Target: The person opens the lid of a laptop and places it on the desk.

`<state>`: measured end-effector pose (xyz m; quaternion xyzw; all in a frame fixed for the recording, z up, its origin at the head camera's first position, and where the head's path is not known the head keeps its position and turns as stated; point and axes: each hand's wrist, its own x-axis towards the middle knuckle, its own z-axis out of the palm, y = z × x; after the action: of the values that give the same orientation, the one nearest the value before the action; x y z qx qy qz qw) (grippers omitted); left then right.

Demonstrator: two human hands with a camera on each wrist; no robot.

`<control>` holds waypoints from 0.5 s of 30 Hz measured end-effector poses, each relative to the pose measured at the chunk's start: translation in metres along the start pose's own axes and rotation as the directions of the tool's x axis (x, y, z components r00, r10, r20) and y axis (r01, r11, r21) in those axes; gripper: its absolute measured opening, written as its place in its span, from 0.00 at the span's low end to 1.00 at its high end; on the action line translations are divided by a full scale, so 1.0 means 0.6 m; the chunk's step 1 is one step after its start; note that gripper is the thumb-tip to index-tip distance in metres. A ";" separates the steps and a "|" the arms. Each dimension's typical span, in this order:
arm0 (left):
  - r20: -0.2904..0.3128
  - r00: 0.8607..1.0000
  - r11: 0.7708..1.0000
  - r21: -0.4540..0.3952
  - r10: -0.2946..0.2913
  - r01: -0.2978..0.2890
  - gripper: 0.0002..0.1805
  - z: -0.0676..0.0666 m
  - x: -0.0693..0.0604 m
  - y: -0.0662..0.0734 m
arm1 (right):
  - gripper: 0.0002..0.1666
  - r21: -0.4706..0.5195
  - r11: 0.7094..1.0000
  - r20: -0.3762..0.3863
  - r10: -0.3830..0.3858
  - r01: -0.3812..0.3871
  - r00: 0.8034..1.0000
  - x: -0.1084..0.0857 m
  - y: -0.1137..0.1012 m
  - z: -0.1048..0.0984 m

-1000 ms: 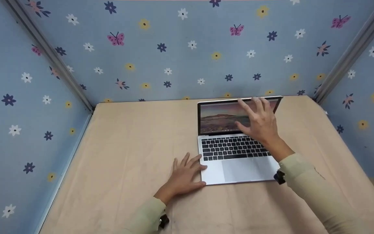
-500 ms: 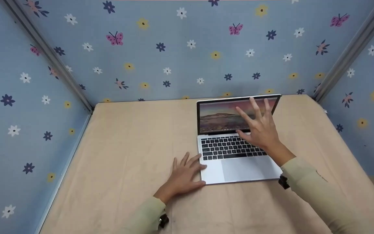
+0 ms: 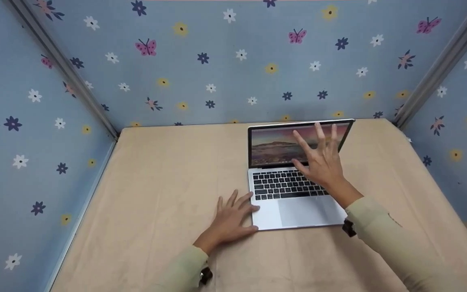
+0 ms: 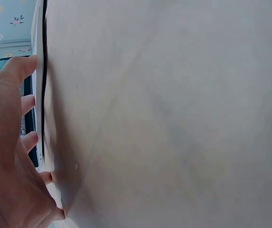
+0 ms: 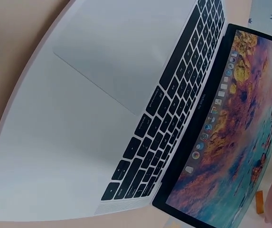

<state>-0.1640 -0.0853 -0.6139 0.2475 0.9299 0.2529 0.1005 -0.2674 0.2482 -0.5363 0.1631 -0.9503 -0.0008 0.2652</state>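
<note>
An open silver laptop (image 3: 266,215) stands on the cloth-covered table, its lit screen (image 3: 272,148) showing a landscape picture. Along its left edge my left hand (image 3: 229,221) rests with fingers spread. In the left wrist view that hand's thumb and some fingertips (image 4: 30,100) touch the rim, while others reach the cloth. My right hand (image 3: 324,162) is held before the screen's right half, fingers spread and extended, hiding part of the screen and keyboard (image 3: 276,184). Whether its fingertips touch the screen I cannot tell. Only a sliver of this hand shows in the right wrist view.
The beige cloth (image 3: 168,170) covers the table. Blue flowered panels (image 3: 225,73) rise at the back and both sides, joined by grey corner posts (image 3: 65,69). The laptop's lid stands close to the back panel. Black devices (image 3: 349,228) sit on the wrists.
My right hand's fingers have fanned out wider, and the fingertips have come down from the screen's top edge. The left hand and the laptop stay in place.
</note>
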 end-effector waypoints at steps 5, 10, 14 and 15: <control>0.005 1.000 1.000 -0.007 -0.005 0.005 0.35 -0.001 0.000 0.000 | 0.54 0.008 1.000 -0.042 -0.013 0.013 0.999 -0.002 0.004 0.003; -0.007 1.000 1.000 -0.006 0.005 -0.005 0.34 0.000 0.001 0.000 | 0.53 0.033 0.999 -0.054 -0.024 0.026 0.998 0.000 0.009 0.005; -0.015 1.000 1.000 0.000 0.010 -0.010 0.34 0.003 0.002 -0.001 | 0.50 0.066 0.998 -0.027 -0.010 0.012 1.000 0.004 0.011 0.005; -0.017 1.000 1.000 0.000 0.009 -0.009 0.34 0.003 0.002 -0.001 | 0.49 0.073 0.997 -0.019 -0.007 0.008 1.000 0.005 0.011 0.004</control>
<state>-0.1649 -0.0845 -0.6159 0.2498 0.9295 0.2553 0.0915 -0.2731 0.2532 -0.5365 0.1760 -0.9465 0.0343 0.2682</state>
